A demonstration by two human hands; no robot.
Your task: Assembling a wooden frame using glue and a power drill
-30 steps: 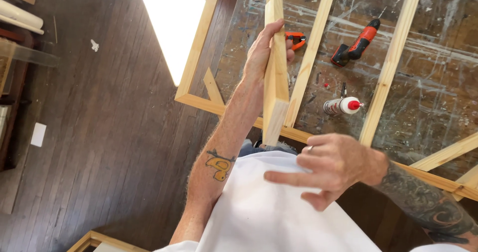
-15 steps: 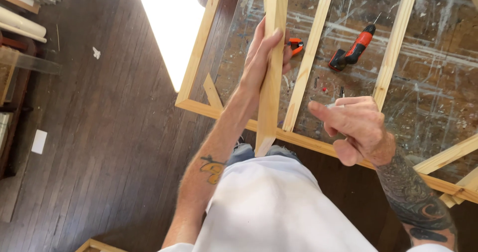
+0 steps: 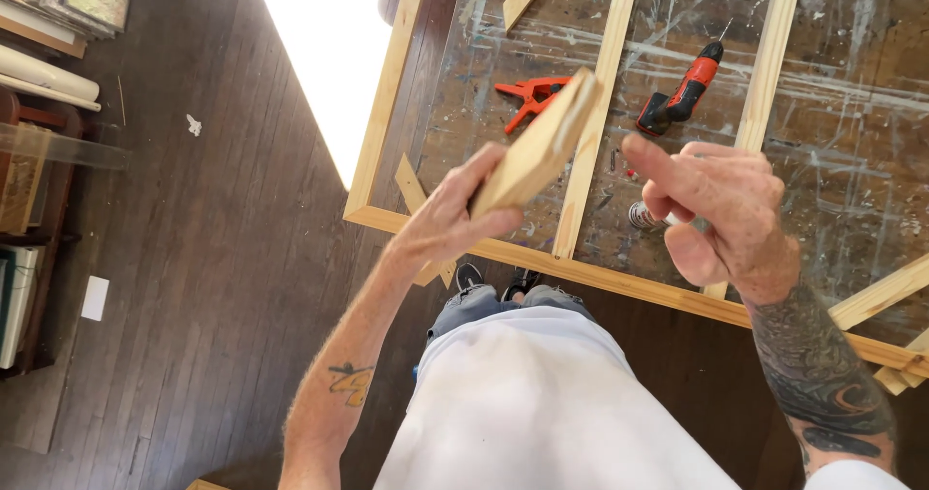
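Down on the paint-spattered work surface (image 3: 852, 151) lies a big wooden frame (image 3: 387, 103) with upright slats across it. An orange clamp (image 3: 527, 96) sits between two slats, and a red-and-black drill (image 3: 680, 98) rests one gap over. A bright patch of sunlight (image 3: 329, 55) cuts across the dark plank floor (image 3: 174, 258), where a white scrap (image 3: 194, 124) lies. Rolled paper (image 3: 48, 69) rests far left.

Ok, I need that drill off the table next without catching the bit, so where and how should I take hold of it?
Probably by the handle of the red and black drill, coming from your side of the table. It lies flat between two frame rails, handle and dark base pointing toward you, bit pointing away. The right hand is empty and nearest; the left hand holds the wood piece.
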